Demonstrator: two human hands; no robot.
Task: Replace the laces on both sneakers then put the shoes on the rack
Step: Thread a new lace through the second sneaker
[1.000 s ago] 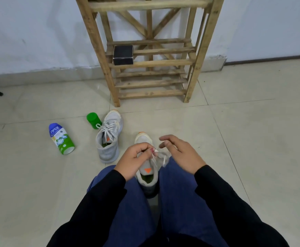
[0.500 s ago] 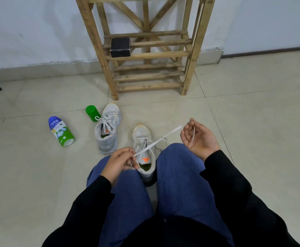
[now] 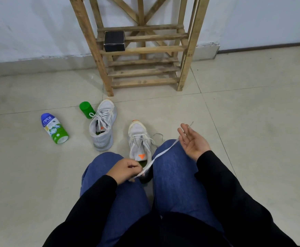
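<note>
With the left hand (image 3: 126,169) pinching the white lace (image 3: 160,154) and the right hand (image 3: 193,141) open-palmed under its far end, draw it steadily clear of the sneaker (image 3: 139,141) between them.

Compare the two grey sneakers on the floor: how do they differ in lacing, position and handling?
The left sneaker is fully laced, its bow resting by the green cup; the right sneaker has slack laces, with one lace stretched between the left hand and the right hand. The left sneaker stands untouched, nearer the rack; the right sneaker sits between the person's knees. Both are grey with orange accents, toes pointing towards the rack.
</note>
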